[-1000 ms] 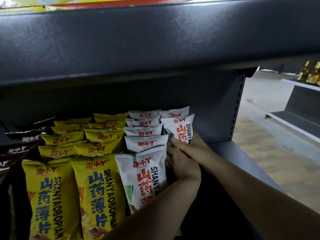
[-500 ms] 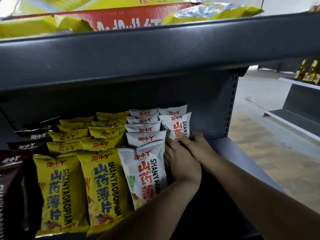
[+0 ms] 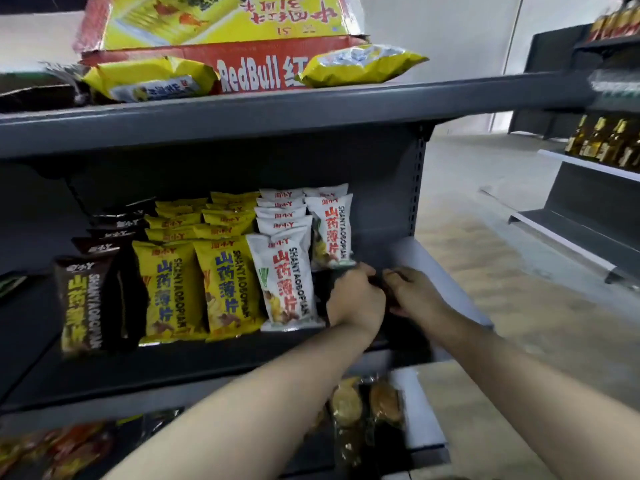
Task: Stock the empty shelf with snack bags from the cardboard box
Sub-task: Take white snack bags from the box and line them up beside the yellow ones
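Grey shelf [image 3: 207, 358], five rows of snack bags [image 3: 225, 285], left hand [image 3: 356, 299] and right hand [image 3: 414, 294] curled together, grip unclear

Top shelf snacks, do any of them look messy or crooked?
Yes. One yellow bag and a second yellow bag lie flat and crumpled by the RedBull box, while the bags on the shelf below stand upright in neat rows.

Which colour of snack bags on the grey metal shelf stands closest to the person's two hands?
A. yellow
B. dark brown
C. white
C: the white snack bags fill the rightmost rows, next to the left hand and right hand; the yellow snack bags and dark brown snack bags stand farther left.
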`<move>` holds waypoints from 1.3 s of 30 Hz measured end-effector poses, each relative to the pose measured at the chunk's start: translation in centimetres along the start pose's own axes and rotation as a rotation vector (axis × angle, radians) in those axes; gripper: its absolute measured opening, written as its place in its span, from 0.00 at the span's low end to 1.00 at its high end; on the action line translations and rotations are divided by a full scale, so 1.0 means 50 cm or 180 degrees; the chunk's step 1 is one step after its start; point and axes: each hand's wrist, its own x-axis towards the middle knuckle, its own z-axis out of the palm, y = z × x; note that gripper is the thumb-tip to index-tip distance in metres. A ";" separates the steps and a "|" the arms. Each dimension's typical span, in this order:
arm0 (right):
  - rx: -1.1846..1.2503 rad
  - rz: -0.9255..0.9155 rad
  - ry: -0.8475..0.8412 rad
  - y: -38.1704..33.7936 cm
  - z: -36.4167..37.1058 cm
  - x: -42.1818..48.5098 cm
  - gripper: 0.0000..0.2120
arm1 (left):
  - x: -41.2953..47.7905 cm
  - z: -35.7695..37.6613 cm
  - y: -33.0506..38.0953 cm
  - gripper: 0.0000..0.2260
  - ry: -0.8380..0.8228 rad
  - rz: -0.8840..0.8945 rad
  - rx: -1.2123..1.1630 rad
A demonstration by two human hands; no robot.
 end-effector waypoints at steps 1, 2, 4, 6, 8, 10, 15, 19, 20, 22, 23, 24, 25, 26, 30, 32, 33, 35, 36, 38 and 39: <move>0.0034 0.0045 -0.0005 0.005 -0.010 -0.031 0.12 | -0.023 -0.010 0.008 0.16 -0.0024 -0.0035 -0.0051; 0.0064 0.0094 0.0020 0.008 -0.019 -0.060 0.10 | -0.043 -0.015 0.009 0.16 0.0036 -0.0049 -0.0076; 0.0010 0.0158 0.0120 0.019 -0.036 -0.115 0.08 | -0.098 -0.022 0.017 0.17 0.0005 -0.0206 -0.0035; -0.0066 0.0230 0.0157 0.033 -0.054 -0.166 0.08 | -0.132 -0.020 0.013 0.17 -0.0060 -0.0247 -0.0035; -0.0135 0.0273 0.0152 0.051 -0.071 -0.209 0.10 | -0.162 -0.016 0.006 0.17 -0.0203 -0.0270 -0.0098; -0.0161 0.0330 0.0126 0.066 -0.092 -0.245 0.10 | -0.192 -0.009 -0.006 0.17 -0.0311 -0.0231 -0.0145; -0.0425 0.0548 0.0112 0.124 -0.133 -0.303 0.15 | -0.270 0.033 -0.040 0.18 -0.0663 -0.0304 -0.0123; -0.0401 0.0897 0.0121 0.195 -0.129 -0.331 0.13 | -0.335 0.087 -0.083 0.16 -0.1159 -0.0271 -0.0031; -0.0382 0.0967 0.0090 0.217 -0.124 -0.337 0.12 | -0.348 0.100 -0.097 0.16 -0.1315 -0.0304 -0.0063; -0.0321 0.1144 0.0004 0.265 -0.110 -0.345 0.09 | -0.367 0.126 -0.128 0.16 -0.1603 -0.0424 -0.0115; -0.0317 0.1261 -0.0045 0.290 -0.102 -0.350 0.08 | -0.375 0.137 -0.143 0.16 -0.1730 -0.0476 -0.0058; -0.0341 0.1387 -0.0104 0.315 -0.093 -0.356 0.07 | -0.383 0.148 -0.157 0.15 -0.1871 -0.0520 0.0026; -0.0383 0.1512 -0.0186 0.341 -0.085 -0.361 0.07 | -0.390 0.158 -0.172 0.14 -0.2027 -0.0591 0.0073; -0.0436 0.1629 -0.0294 0.365 -0.077 -0.368 0.07 | -0.397 0.170 -0.187 0.13 -0.2198 -0.0692 0.0112; -0.0761 0.2004 -0.0732 0.453 -0.056 -0.388 0.14 | -0.423 0.213 -0.245 0.06 -0.2920 -0.1272 0.0332; -0.0880 0.2160 -0.0870 0.491 -0.048 -0.392 0.18 | -0.432 0.238 -0.270 0.05 -0.3226 -0.1461 0.0479; -0.0937 0.2229 -0.0931 0.510 -0.044 -0.392 0.19 | -0.435 0.254 -0.283 0.06 -0.3343 -0.1482 0.0541; -0.1087 0.2330 -0.1034 0.540 -0.038 -0.391 0.18 | -0.441 0.281 -0.303 0.14 -0.3422 -0.1538 0.0628; -0.1174 0.2356 -0.1069 0.552 -0.035 -0.390 0.16 | -0.441 0.294 -0.310 0.15 -0.3428 -0.1600 0.0650; -0.1433 0.2357 -0.1159 0.575 -0.029 -0.384 0.10 | -0.442 0.320 -0.325 0.15 -0.3391 -0.1646 0.0677; -0.1624 0.2302 -0.1228 0.587 -0.027 -0.381 0.10 | -0.441 0.334 -0.331 0.15 -0.3353 -0.1667 0.0716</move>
